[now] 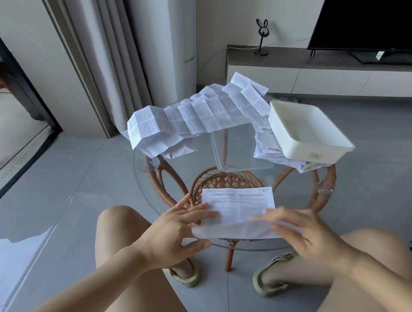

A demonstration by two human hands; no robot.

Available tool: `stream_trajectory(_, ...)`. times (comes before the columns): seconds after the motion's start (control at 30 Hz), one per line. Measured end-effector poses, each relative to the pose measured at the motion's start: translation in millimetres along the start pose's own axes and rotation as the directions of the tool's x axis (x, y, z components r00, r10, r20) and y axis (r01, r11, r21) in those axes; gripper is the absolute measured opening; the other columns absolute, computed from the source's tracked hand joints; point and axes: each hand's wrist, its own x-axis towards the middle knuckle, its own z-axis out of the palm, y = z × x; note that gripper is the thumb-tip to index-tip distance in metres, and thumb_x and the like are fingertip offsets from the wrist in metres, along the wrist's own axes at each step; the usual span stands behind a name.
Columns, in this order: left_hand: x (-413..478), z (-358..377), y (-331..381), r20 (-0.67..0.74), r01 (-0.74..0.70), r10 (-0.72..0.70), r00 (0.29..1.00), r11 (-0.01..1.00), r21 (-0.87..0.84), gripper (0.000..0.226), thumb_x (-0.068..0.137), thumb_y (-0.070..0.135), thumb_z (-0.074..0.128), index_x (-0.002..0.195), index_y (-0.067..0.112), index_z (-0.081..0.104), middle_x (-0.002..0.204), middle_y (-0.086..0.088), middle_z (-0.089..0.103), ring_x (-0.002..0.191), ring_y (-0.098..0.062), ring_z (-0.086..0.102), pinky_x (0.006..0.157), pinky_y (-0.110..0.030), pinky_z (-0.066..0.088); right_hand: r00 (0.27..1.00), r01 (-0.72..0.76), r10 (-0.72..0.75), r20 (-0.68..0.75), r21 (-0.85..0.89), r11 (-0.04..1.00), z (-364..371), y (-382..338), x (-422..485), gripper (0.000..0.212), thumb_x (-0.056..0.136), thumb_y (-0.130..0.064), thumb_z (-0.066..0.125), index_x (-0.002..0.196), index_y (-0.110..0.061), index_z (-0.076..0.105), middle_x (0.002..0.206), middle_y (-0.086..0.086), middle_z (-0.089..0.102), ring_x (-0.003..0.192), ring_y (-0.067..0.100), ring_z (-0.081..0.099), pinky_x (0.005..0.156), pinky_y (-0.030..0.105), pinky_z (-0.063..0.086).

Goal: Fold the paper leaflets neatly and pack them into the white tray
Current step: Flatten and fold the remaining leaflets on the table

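Note:
A printed paper leaflet (pixel 240 209) lies at the near edge of the round glass table (pixel 175 158), its near part lifted and blurred. My left hand (pixel 179 230) pinches its left edge between fingers and thumb. My right hand (pixel 300 232) holds its right side, fingers curled over the raised flap. A white tray (pixel 305 131) stands tilted at the table's right, resting on a stack of leaflets (pixel 266 145). Several unfolded creased leaflets (pixel 196 114) are spread across the far side of the table.
A clear plastic lid (pixel 239 147) lies on the glass in the middle. The table has a rattan frame (pixel 224 179) below. My knees and sandalled feet are under the near edge. A TV and low cabinet stand at the back right, curtains at the back left.

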Motion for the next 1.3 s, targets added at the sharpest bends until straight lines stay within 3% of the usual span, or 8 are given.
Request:
stream_trajectory(0.1,3.3,2.3,0.8,-0.046,-0.023,0.024,0.999,1.0,0.02,0.025,0.091,0.036,0.057,0.112,0.029,0.07,0.135,0.008,0.056,0.137,-0.01,0.039,0.121,-0.041,0.008,0.998,0.034,-0.034,0.05,0.006,0.999,-1.0,6.0,-10.6,0.02,0.1,-0.042,0.039,0.102,-0.031,0.057,0.07,-0.014,0.051,0.055,-0.005,0.039,0.054,0.01,0.034)
stream_trajectory(0.23,4.3,5.7,4.4,-0.13,0.047,-0.054,0.99,0.997,-0.055,0.035,0.1,0.037,0.047,0.077,0.024,0.071,0.113,0.012,0.064,0.122,-0.004,0.052,0.119,-0.048,0.006,0.931,-0.352,0.357,-0.074,0.072,0.933,4.8,11.3,5.7,0.042,0.09,-0.064,0.037,0.084,-0.027,0.056,0.058,0.009,0.05,0.055,0.011,0.044,0.056,0.034,0.041)
stream_trajectory(0.43,3.3,9.0,5.9,-0.141,0.22,-0.25,0.958,0.956,-0.195,0.055,0.102,0.04,0.036,0.056,0.019,0.055,0.103,0.009,0.071,0.123,-0.001,0.052,0.118,-0.054,0.001,0.796,-0.605,0.598,-0.097,-0.069,0.794,12.4,20.2,21.3,0.031,0.092,-0.029,0.057,0.066,-0.013,0.054,0.053,-0.013,0.052,0.052,0.004,0.05,0.049,0.018,0.034)
stream_trajectory(0.6,16.6,15.6,28.4,-0.261,0.476,-0.638,0.724,0.737,-0.48,0.05,0.093,0.032,0.061,0.047,0.014,0.056,0.078,0.003,0.074,0.1,0.007,0.063,0.12,-0.037,0.015,0.755,-0.652,0.651,-0.083,-0.202,0.731,8.6,16.1,30.3,0.047,0.091,-0.024,0.061,0.056,-0.018,0.031,0.046,-0.01,0.03,0.043,0.005,0.027,0.043,0.021,0.018)
stream_trajectory(0.7,25.3,13.4,41.4,-0.456,0.532,-0.632,0.627,0.774,-0.343,0.033,0.083,0.015,0.062,0.055,0.005,0.049,0.069,-0.002,0.061,0.078,-0.012,0.062,0.099,-0.034,0.043,0.745,-0.654,0.664,-0.06,-0.264,0.709,9.5,15.8,34.1,0.044,0.091,-0.026,0.061,0.058,-0.015,0.034,0.052,-0.005,0.034,0.048,0.009,0.031,0.045,0.023,0.018)
stream_trajectory(0.8,44.5,8.6,56.6,-0.513,0.402,-0.362,0.778,0.915,-0.037,0.008,0.073,0.002,0.051,0.075,0.004,0.058,0.087,-0.009,0.056,0.083,-0.025,0.052,0.09,-0.039,0.046,0.755,-0.636,0.653,-0.054,-0.303,0.71,11.4,14.7,37.7,0.042,0.09,-0.027,0.061,0.057,-0.015,0.038,0.053,-0.003,0.041,0.05,0.01,0.036,0.046,0.026,0.022)
stream_trajectory(0.9,64.6,19.1,69.7,-0.321,0.302,-0.244,0.915,0.942,0.146,0.035,0.077,0.009,0.041,0.095,0.007,0.07,0.108,-0.01,0.068,0.106,-0.03,0.062,0.102,-0.041,0.045,0.755,-0.631,0.654,-0.038,-0.313,0.71,10.8,14.0,39.9,0.037,0.09,-0.028,0.061,0.061,-0.01,0.046,0.057,0.004,0.049,0.054,0.012,0.041,0.048,0.024,0.026)
stream_trajectory(1.3,57.2,45.9,62.6,-0.129,0.489,-0.472,0.872,0.844,0.221,0.051,0.093,0.03,0.032,0.124,0.005,0.064,0.13,-0.01,0.06,0.123,-0.027,0.055,0.104,-0.043,0.036,0.718,-0.662,0.695,-0.034,-0.341,0.668,13.7,19.1,44.4,0.046,0.089,-0.031,0.062,0.058,-0.007,0.039,0.053,0.007,0.04,0.05,0.021,0.037,0.049,0.03,0.022)
